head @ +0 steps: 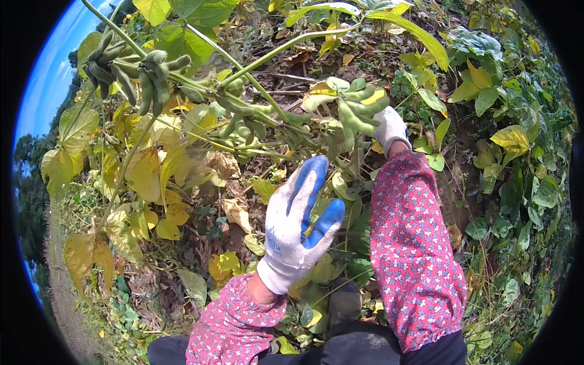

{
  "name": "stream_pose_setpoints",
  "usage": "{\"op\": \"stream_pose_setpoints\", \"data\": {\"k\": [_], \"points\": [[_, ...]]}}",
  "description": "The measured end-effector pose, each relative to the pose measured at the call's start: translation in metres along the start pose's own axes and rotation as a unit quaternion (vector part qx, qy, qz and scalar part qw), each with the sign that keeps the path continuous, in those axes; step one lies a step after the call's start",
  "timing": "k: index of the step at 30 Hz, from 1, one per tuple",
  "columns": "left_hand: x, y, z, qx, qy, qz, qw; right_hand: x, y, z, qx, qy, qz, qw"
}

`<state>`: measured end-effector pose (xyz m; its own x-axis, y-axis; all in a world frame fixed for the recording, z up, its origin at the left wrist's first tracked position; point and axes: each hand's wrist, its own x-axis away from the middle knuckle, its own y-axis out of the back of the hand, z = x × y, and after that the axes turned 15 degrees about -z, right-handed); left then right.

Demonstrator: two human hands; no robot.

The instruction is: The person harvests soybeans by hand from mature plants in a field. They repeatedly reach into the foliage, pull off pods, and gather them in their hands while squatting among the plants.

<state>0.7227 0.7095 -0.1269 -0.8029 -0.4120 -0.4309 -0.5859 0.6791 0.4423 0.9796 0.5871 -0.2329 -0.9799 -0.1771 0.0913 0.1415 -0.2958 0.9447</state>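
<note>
My left hand [292, 228], in a white knit glove with blue-coated fingers, is raised with thumb and fingers apart. Nothing shows in its grasp. Just above its fingertips run the stems of a soybean plant [255, 116], laden with fuzzy green pods. My right hand [391, 125], gloved the same way, reaches beyond a cluster of green soybean pods [356, 109]. Those pods hide its fingers, so what it grips is out of sight. Another thick cluster of pods [153, 82] hangs from the stem at upper left.
Yellowing leaves [146, 173] crowd the left side. Green leafy plants [511, 182] line the right. Dry leaves and stalks litter the soil [292, 64]. A dark boot [344, 301] stands below my hands, close to my dark-trousered knee [360, 344].
</note>
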Motion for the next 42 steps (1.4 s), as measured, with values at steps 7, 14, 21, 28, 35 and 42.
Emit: {"op": "stream_pose_setpoints", "data": {"k": [7,14,21,28,35,42], "points": [[-0.029,0.032,0.052,-0.118,-0.077,-0.161,0.977,0.094,0.029,-0.082,-0.211,-0.057,0.109,0.970],[-0.068,-0.018,0.085,-0.337,-0.026,-0.020,0.941,0.135,0.043,0.002,-0.346,0.107,0.029,0.931],[-0.055,-0.042,0.102,-0.311,-0.050,-0.097,0.944,0.136,-0.005,0.006,-0.412,0.039,-0.110,0.904],[-0.017,-0.062,0.104,-0.093,0.017,-0.210,0.973,0.125,-0.057,0.004,-0.302,0.060,-0.073,0.949],[0.025,-0.067,0.054,0.224,0.262,-0.160,0.925,0.112,-0.054,0.010,-0.134,0.028,-0.076,0.988],[0.003,0.058,0.036,0.169,0.116,-0.141,0.969,0.104,-0.048,0.002,-0.127,0.020,-0.048,0.991]]}}
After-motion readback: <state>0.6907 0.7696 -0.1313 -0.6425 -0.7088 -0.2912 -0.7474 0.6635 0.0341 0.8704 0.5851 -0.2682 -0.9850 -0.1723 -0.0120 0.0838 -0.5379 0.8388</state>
